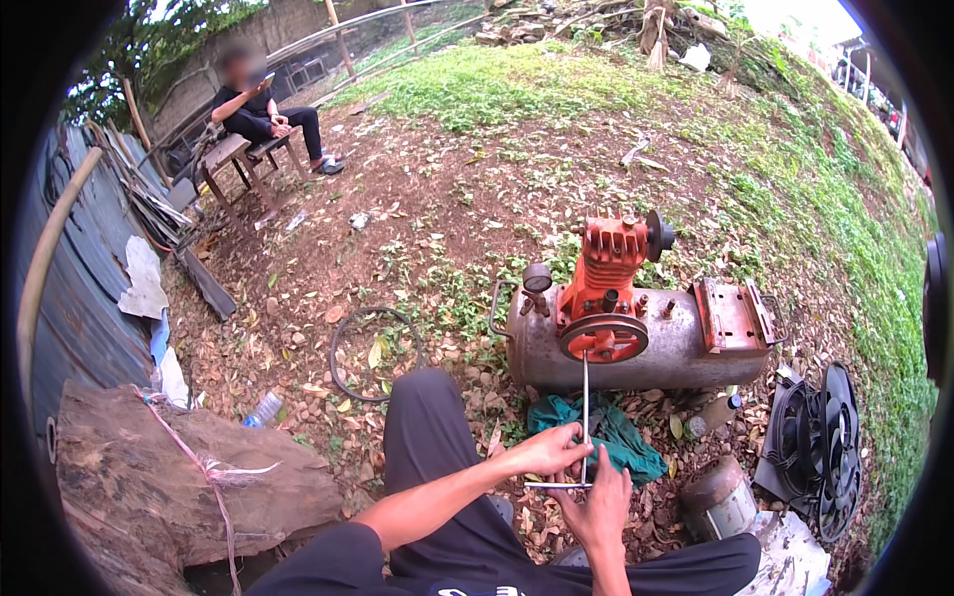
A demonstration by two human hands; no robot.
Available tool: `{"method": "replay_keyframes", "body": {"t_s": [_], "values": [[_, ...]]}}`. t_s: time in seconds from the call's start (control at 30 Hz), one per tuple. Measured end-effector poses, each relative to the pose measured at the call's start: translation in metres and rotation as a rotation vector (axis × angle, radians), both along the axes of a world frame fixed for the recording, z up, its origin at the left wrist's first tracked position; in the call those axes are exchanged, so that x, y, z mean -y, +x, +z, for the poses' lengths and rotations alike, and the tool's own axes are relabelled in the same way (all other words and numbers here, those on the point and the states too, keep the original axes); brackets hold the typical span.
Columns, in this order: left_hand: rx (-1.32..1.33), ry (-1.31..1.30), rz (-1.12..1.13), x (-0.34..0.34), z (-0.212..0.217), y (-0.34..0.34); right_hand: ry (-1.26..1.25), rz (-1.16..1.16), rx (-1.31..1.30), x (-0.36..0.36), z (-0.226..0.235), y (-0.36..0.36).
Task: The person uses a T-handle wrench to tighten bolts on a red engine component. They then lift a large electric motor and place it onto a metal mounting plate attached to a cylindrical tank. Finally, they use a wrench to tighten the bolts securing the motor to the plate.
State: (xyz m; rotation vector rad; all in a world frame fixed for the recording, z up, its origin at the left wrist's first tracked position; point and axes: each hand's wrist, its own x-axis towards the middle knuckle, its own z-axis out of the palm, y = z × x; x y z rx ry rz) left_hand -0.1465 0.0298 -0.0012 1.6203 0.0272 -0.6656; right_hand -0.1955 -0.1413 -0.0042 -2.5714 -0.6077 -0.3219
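Note:
A long silver T-handle wrench [585, 402] runs from the red pulley wheel [626, 343] of the air compressor back to my hands. Its far tip meets the wheel near the hub; the exact contact is too small to make out. My left hand [549, 452] pinches the shaft close to the handle end. At the crossbar is my right hand [599, 504], thumb and palm against it, with some fingers pointing up along the shaft. The compressor's orange-red finned pump [606, 256] stands on a worn metal tank [671, 343] lying on its side.
A teal cloth [626, 442] lies below the tank. To the right are a rusty motor [717, 497] and a black fan [840, 452]. A drive belt [343, 372] rests on leafy ground at left, near a log [189, 467]. Someone sits on a bench [224, 154] further back.

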Motion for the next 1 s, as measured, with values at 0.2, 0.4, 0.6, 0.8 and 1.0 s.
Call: {"method": "replay_keyframes", "body": {"t_s": [0.2, 0.4, 0.6, 0.8, 1.0], "values": [[0.066, 0.080, 0.057, -0.015, -0.018, 0.009, 0.040, -0.011, -0.108, -0.029, -0.015, 0.005], [0.147, 0.001, 0.247, -0.011, -0.041, 0.022, 0.045, -0.065, 0.059, -0.033, -0.032, 0.006], [-0.044, -0.565, 0.469, 0.001, -0.055, 0.032, 0.076, -0.064, 0.102, -0.041, -0.043, 0.008], [-0.181, -1.074, 0.238, -0.003, -0.083, 0.027, 0.071, -0.048, 0.154, -0.042, -0.051, 0.010], [-0.327, -1.329, 0.123, 0.004, -0.067, 0.004, 0.140, -0.088, 0.121, -0.043, -0.053, 0.010]]}}
